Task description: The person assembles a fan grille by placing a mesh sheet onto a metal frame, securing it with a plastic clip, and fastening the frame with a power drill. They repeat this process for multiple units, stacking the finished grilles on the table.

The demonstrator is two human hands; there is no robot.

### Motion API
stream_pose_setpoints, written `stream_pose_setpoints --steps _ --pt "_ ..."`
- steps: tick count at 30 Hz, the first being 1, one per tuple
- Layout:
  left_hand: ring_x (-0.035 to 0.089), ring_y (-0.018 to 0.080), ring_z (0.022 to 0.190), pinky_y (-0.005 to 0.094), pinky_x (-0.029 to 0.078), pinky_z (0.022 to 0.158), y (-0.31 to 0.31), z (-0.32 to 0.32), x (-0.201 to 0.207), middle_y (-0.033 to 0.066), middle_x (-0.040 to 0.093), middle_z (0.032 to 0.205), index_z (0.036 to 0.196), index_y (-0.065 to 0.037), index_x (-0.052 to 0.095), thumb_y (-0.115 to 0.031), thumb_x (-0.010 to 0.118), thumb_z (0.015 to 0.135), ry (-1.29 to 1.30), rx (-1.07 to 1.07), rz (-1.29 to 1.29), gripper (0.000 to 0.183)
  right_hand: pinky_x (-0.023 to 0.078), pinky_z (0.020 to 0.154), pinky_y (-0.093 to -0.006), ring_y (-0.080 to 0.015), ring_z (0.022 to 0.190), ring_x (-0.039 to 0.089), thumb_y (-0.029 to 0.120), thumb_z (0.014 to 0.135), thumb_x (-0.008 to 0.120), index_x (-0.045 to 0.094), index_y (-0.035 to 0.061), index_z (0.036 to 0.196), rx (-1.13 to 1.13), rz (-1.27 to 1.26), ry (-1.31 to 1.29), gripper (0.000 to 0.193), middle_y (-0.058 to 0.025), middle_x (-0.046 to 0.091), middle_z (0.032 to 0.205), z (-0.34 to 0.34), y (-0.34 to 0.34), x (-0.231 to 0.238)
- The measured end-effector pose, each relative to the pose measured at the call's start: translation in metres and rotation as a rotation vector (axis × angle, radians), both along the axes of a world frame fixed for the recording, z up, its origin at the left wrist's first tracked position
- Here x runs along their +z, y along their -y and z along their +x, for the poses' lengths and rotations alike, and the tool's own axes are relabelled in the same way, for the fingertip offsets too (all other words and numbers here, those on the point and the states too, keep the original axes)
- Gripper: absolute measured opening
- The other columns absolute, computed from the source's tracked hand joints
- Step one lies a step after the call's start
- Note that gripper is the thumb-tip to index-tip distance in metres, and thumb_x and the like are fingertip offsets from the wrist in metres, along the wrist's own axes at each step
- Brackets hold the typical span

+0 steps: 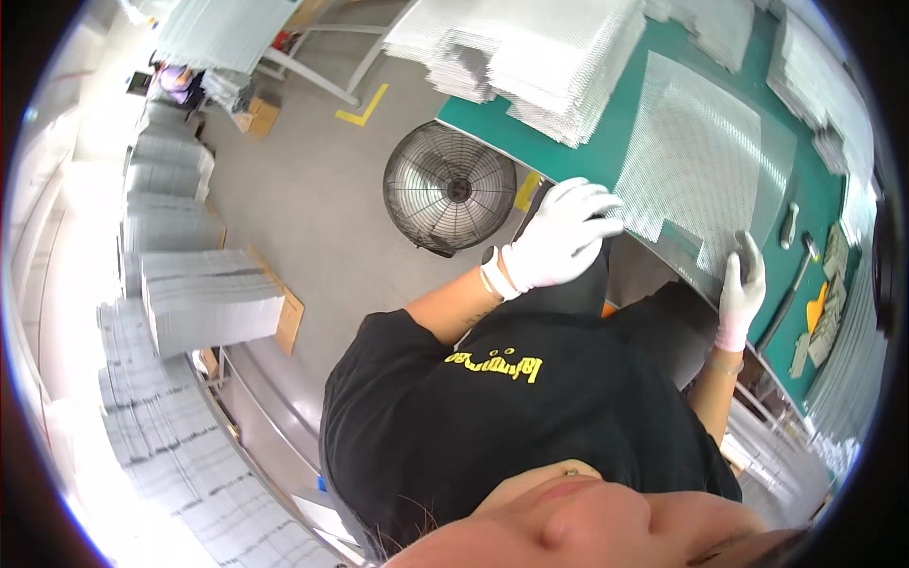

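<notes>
A silvery mesh sheet (696, 142) with a notch cut in its near edge lies on the green tabletop (630, 109). Part of a greyish plate or second sheet (778, 161) shows beneath it on the right. My left hand (566, 235), in a white glove, is at the sheet's near left corner with its fingers stretched out and slightly apart. Whether its fingertips touch the mesh I cannot tell. Beside the near right corner is my right hand (743, 292), also gloved, thumb and fingers apart. Nothing shows in either hand.
Piled mesh sheets (549, 57) stand at the table's far left, with another stack (824, 76) at far right. Right of the sheet lie a screwdriver (789, 227), a hammer (784, 308) and a yellow tool (815, 309). A floor fan (450, 189) and stacked panels (213, 298) are at left.
</notes>
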State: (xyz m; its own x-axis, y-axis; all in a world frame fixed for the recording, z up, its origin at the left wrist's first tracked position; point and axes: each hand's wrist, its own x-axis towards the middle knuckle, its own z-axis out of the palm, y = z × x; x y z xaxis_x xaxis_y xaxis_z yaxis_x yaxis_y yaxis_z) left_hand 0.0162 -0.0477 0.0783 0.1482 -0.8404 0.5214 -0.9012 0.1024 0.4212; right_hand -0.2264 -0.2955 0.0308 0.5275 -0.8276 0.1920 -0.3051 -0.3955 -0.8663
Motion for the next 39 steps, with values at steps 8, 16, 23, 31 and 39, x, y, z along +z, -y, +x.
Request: stream_pose_setpoints --steps 8,16,23,31,39 --pt "0.059 0.0176 0.076 0.0374 0.05 0.068 -0.056 -0.04 0.227 0.0003 0.064 0.084 0.077 -0.011 0.066 -0.017 0.069 0.067 0.236 -0.105 -0.329 0.012 0.042 0.105 -0.0323 -0.0217 0.12 0.058 0.004 0.095 0.058 0.055 -0.0071 0.131 0.023 -0.001 0.054 0.037 -0.015 0.061 0.129 -0.004 -0.002 0.001" --pt "0.055 0.0163 0.068 0.0332 0.046 0.06 -0.116 -0.073 0.261 0.0001 0.058 0.078 0.08 -0.012 0.058 -0.015 0.06 0.077 0.433 0.151 -0.266 0.005 0.043 0.104 -0.0323 -0.0215 0.119 0.058 0.004 0.094 0.058 0.056 -0.0073 0.13 0.078 0.011 0.1 0.038 -0.015 0.061 0.129 0.0 -0.002 0.002" --pt "0.052 0.0159 0.061 0.0307 0.045 0.055 -0.126 -0.069 0.235 0.0011 0.056 0.073 0.082 -0.01 0.053 -0.013 0.053 0.084 0.418 0.213 -0.306 0.004 0.043 0.104 -0.0325 -0.0225 0.12 0.058 0.004 0.094 0.059 0.054 -0.0075 0.132 0.039 0.023 0.062 0.04 -0.0163 0.06 0.13 -0.011 0.001 -0.002" --pt "0.05 0.0153 0.053 0.0278 0.044 0.049 -0.131 -0.051 0.216 0.0022 0.053 0.067 0.083 -0.008 0.048 -0.011 0.044 0.092 0.423 0.235 -0.324 0.009 0.045 0.103 -0.0331 -0.0223 0.121 0.057 -0.001 0.095 0.056 0.054 -0.0055 0.132 0.051 0.07 0.08 0.038 -0.0153 0.06 0.131 -0.009 0.001 -0.002" --pt "0.047 0.0148 0.045 0.025 0.043 0.043 -0.13 -0.033 0.22 0.0033 0.05 0.06 0.085 -0.006 0.042 -0.009 0.036 0.099 0.462 0.207 -0.294 0.016 0.043 0.105 -0.0333 -0.0206 0.121 0.056 -0.001 0.094 0.056 0.055 -0.0046 0.132 0.01 0.082 0.061 0.038 -0.0133 0.06 0.131 -0.013 0.002 -0.003"
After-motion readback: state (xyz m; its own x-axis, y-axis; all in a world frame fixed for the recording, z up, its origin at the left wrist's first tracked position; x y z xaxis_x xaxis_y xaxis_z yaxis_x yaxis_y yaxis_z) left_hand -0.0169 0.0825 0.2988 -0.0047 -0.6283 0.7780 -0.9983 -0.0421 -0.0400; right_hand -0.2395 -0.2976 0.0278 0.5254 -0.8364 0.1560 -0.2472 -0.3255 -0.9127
